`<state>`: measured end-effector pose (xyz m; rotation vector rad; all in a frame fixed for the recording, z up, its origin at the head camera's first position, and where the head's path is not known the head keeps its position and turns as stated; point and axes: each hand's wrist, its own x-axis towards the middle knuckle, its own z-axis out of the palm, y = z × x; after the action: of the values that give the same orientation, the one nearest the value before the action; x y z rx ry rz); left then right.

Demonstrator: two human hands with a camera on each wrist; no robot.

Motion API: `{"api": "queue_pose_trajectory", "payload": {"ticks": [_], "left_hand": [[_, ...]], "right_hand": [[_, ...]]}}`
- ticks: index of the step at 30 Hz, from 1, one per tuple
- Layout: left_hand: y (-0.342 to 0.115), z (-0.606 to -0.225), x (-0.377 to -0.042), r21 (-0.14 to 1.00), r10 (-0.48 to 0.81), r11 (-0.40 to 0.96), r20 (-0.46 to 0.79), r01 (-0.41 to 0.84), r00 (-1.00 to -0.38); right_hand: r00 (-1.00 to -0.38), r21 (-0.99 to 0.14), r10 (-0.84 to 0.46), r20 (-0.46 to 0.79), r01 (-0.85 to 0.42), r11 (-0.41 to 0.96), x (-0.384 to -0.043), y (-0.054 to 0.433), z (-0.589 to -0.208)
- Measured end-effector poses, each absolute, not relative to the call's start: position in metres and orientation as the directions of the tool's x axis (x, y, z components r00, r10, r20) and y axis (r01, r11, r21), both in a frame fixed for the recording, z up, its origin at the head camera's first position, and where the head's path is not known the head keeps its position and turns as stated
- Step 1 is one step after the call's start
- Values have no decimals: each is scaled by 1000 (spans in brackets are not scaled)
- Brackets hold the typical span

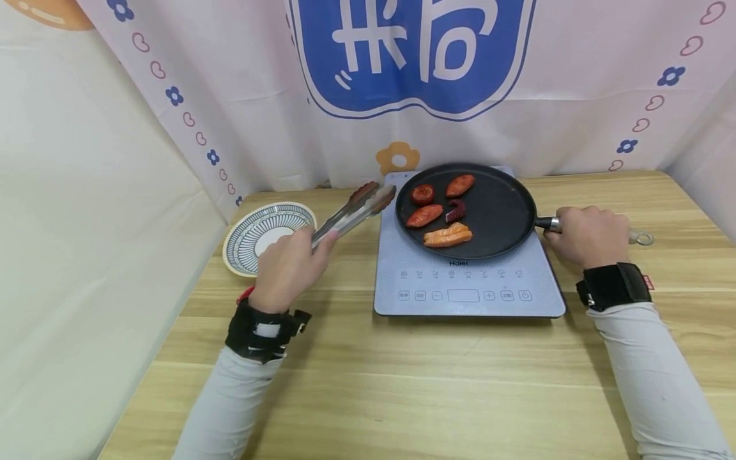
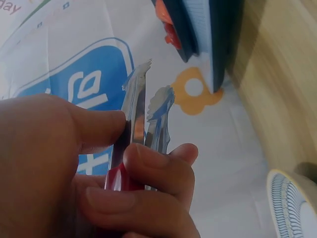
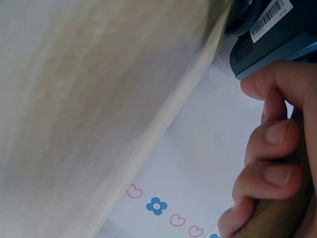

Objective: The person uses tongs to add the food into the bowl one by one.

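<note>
My left hand grips metal tongs with scalloped tips, held just left of the pan; in the left wrist view a red part of the tongs shows between the fingers. The tips stand slightly apart with nothing between them. My right hand is wrapped round the handle of a black frying pan. In the pan lie two reddish oval pieces, a round red piece, a dark red curled tentacle and an orange salmon-like piece.
The pan sits on a pale blue induction cooktop with touch buttons. A patterned plate stands left on the wooden table, partly behind the left hand. A printed curtain hangs close behind the table.
</note>
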<state>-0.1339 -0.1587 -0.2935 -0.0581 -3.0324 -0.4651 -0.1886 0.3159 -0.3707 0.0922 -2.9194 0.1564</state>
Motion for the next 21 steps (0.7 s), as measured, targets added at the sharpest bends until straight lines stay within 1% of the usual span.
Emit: {"api": "queue_pose_trajectory", "payload": {"ticks": [10,21], "left_hand": [[-178,-299,-133,309,-10,951,60,9,-998],[-193,-292,-138,352,-72,934,14,-62,-997]], "right_hand": [[-974,-95,-45,221,-68,993,-188,314,-369],[-978,-84,-48,205,-67,994,-187,315,-369]]}}
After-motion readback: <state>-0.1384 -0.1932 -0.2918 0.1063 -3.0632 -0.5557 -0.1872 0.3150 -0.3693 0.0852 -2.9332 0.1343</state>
